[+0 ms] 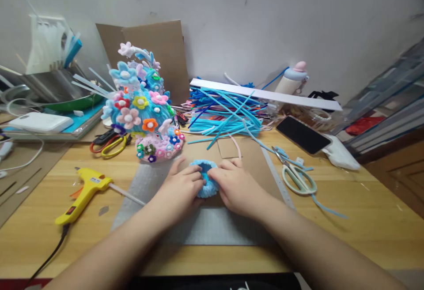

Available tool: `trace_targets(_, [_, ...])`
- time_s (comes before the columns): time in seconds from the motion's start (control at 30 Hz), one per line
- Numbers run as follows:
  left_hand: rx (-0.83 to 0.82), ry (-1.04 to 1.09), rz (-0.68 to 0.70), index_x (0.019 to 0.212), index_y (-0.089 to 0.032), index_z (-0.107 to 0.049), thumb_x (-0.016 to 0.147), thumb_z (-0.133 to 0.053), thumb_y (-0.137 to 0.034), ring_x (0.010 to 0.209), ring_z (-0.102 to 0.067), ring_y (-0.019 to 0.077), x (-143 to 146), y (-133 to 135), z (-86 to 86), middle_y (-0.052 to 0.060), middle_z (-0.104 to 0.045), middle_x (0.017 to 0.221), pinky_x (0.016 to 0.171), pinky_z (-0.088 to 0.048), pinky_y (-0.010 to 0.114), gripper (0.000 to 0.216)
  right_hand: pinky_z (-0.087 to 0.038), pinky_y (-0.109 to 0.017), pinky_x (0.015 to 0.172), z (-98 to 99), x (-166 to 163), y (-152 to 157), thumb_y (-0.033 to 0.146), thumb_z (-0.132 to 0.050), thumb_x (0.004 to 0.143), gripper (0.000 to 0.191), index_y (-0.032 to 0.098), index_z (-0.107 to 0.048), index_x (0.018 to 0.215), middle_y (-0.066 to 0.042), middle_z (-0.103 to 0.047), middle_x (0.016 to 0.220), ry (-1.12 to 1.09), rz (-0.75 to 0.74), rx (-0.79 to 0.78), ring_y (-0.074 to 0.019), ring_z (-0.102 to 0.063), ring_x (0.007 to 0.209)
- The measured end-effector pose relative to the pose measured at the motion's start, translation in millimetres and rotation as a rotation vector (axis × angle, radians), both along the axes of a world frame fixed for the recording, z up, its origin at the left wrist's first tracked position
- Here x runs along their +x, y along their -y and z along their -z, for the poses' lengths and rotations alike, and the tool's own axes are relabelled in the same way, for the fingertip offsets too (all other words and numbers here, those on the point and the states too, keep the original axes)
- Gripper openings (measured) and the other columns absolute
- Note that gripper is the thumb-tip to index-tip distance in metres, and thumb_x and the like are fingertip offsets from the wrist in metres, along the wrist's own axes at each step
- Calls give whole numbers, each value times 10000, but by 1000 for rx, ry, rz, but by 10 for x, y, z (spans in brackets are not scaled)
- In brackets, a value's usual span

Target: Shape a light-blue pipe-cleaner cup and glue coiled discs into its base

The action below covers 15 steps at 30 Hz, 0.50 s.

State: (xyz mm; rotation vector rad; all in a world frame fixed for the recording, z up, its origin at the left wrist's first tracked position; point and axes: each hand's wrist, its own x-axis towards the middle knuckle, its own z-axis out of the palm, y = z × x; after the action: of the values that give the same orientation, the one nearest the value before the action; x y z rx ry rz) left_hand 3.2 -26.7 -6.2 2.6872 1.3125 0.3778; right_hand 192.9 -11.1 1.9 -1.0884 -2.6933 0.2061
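Between my two hands sits a small round cup of light blue pipe cleaners, its hollow facing up. My left hand grips its left wall, with fingers bent over the rim. My right hand pinches the right side of the rim, the thumb reaching toward the hollow. A pink pipe cleaner shows just beyond my right hand; whether it is held there I cannot tell. Underneath are a piece of brown cardboard and a grey translucent mat.
A flower-covered pipe cleaner piece stands at the back left. Nearer lies a yellow glue gun, its cord running toward the front edge. Blue pipe cleaners are heaped behind. Scissors and a phone lie on the right.
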Motion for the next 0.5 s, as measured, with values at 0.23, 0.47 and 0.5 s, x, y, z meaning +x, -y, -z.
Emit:
trace_targets(0.23, [-23,-10,0,792,-205,-674,707,-656,-251,1065,-571,228,15,-50,-34,26,-699,887,1081,-107,493,99,-268,-346,775,14,-135,-8,101,-455,773,193,163,-550,929,-84,-598,823,84,45,31,-230,-486,834])
trace_targets(0.47, [-29,-3,2,781,-196,-680,694,-658,-245,1047,-571,243,4,-45,-13,39,-694,873,1076,-123,497,103,-264,-365,806,-39,-118,5,91,-467,722,229,167,-539,925,-86,-596,813,54,48,22,-230,-482,829])
trace_targets(0.5, [-33,3,4,802,-197,-681,701,-653,-244,1053,-567,247,5,-43,-14,44,-695,887,1075,-125,499,115,-262,-367,815,-51,-115,17,86,-466,716,228,173,-537,915,-82,-595,813,33,38,18,-226,-481,833])
